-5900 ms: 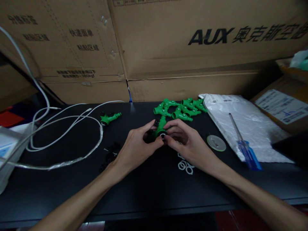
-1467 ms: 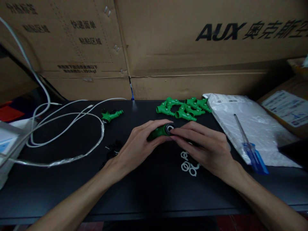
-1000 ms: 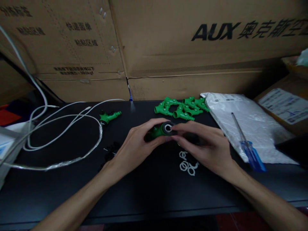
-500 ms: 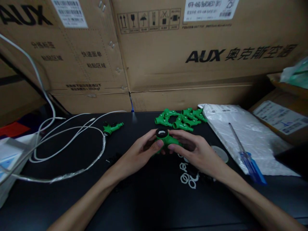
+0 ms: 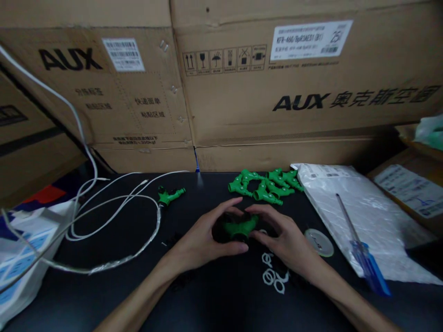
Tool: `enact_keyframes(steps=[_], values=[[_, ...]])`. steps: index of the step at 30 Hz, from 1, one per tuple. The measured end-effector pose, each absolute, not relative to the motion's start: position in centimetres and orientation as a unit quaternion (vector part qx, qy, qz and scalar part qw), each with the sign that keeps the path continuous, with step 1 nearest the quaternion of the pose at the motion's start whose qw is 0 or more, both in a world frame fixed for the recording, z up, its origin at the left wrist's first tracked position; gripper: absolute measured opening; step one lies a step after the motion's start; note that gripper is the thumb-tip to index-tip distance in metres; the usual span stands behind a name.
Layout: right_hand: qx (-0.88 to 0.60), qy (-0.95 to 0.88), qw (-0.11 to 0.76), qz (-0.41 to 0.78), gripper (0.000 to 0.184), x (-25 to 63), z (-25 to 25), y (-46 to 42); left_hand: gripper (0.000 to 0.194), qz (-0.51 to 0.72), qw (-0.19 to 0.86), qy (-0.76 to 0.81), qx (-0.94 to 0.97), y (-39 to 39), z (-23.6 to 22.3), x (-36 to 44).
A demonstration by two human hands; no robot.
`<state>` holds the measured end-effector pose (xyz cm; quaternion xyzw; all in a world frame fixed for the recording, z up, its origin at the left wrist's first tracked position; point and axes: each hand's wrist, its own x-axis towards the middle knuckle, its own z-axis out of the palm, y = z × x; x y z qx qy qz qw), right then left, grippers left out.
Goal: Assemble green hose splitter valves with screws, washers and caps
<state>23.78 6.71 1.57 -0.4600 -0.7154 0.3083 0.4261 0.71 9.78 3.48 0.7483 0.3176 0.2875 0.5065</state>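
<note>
Between my two hands, above the dark table, is a green plastic Y-shaped hose splitter (image 5: 238,228) with a dark opening facing down toward me. My left hand (image 5: 211,233) curls loosely around its left side, thumb below and index finger above; its other fingers are partly hidden. The right-hand end is gripped by my right hand (image 5: 277,230) between thumb and fingers. Just under my right hand lie several white rings (image 5: 273,279). Several more green splitters (image 5: 265,186) sit in a group beyond my hands, and a single green splitter with black parts (image 5: 169,196) lies to the left.
Large cardboard boxes (image 5: 242,110) stand along the back. On the right, a blue-handled screwdriver (image 5: 367,263) rests on a white padded mailer (image 5: 391,226), with a round pale disc (image 5: 319,242) beside it. White cables (image 5: 104,235) loop at left near a white power strip (image 5: 31,258).
The splitter has been turned so its black-ringed opening, upward before, now points down. My left thumb and index finger have spread wider. The head view has tilted up slightly.
</note>
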Motion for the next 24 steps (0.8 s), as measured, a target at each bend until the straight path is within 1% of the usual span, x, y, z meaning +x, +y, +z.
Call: enact_keyframes(steps=[2, 5, 8, 13, 17, 20, 24], values=[[-0.459, -0.714, 0.433, 0.302, 0.044, 24.1, 1.2, 7.2, 0.09, 0.261, 0.425, 0.331, 0.801, 9.8, 3.3, 0.6], [-0.468, -0.698, 0.464, 0.28, 0.043, 25.0, 0.9, 8.0, 0.086, 0.209, 0.313, 0.371, 0.849, 9.9, 3.0, 0.3], [-0.479, -0.675, 0.495, 0.263, 0.038, 25.8, 1.3, 8.7, 0.081, 0.168, 0.259, 0.411, 0.858, 10.3, 2.8, -0.2], [-0.493, -0.663, 0.502, 0.256, 0.035, 26.4, 1.8, 9.0, 0.09, 0.143, 0.261, 0.442, 0.846, 11.0, 3.4, -1.1], [-0.512, -0.664, 0.483, 0.254, 0.035, 26.7, 1.6, 9.0, 0.095, 0.19, 0.28, 0.445, 0.829, 12.0, 3.9, -2.3], [-0.521, -0.665, 0.472, 0.252, 0.033, 26.9, 1.6, 9.1, 0.092, 0.209, 0.277, 0.464, 0.815, 12.6, 3.9, -3.2], [-0.528, -0.669, 0.461, 0.249, 0.03, 27.1, 1.6, 9.2, 0.094, 0.153, 0.288, 0.488, 0.81, 12.5, 3.3, -2.7]])
